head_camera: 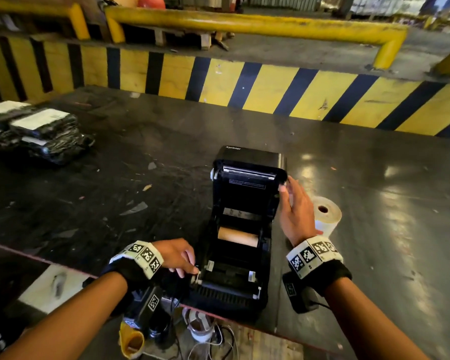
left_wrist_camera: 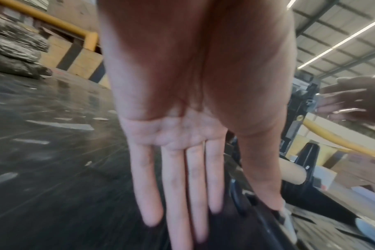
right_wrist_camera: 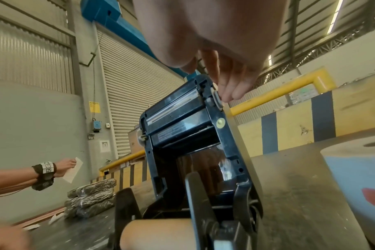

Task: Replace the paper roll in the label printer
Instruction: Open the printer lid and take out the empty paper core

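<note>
The label printer sits open at the table's near edge. Our left hand rests flat-fingered on its front left corner, holding nothing; we keep it bracing there. The empty core must lift out first. Our right hand, fingers straight, steadies the raised lid; the new roll stands just beside.

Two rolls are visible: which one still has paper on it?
The white roll standing on the table right of the printer. The brown one seated inside the printer is a bare cardboard core.
</note>
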